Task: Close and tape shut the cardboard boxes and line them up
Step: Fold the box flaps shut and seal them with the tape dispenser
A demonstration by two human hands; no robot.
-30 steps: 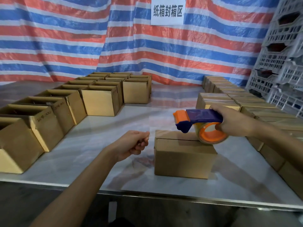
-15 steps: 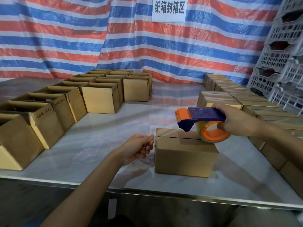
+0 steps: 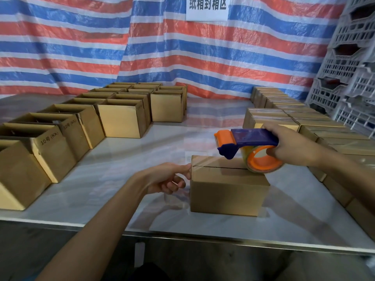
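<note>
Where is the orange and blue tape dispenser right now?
Head view, right of centre: the orange and blue tape dispenser is held by the right hand, its roll on the top right end of the closed brown cardboard box.

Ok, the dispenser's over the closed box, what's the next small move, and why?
Probably lower the tape dispenser and draw it rightward along the seam to seal it. The right hand grips it just above the box, most of the seam looks bare, and the left hand touches the box's top left edge, steadying it.
</note>
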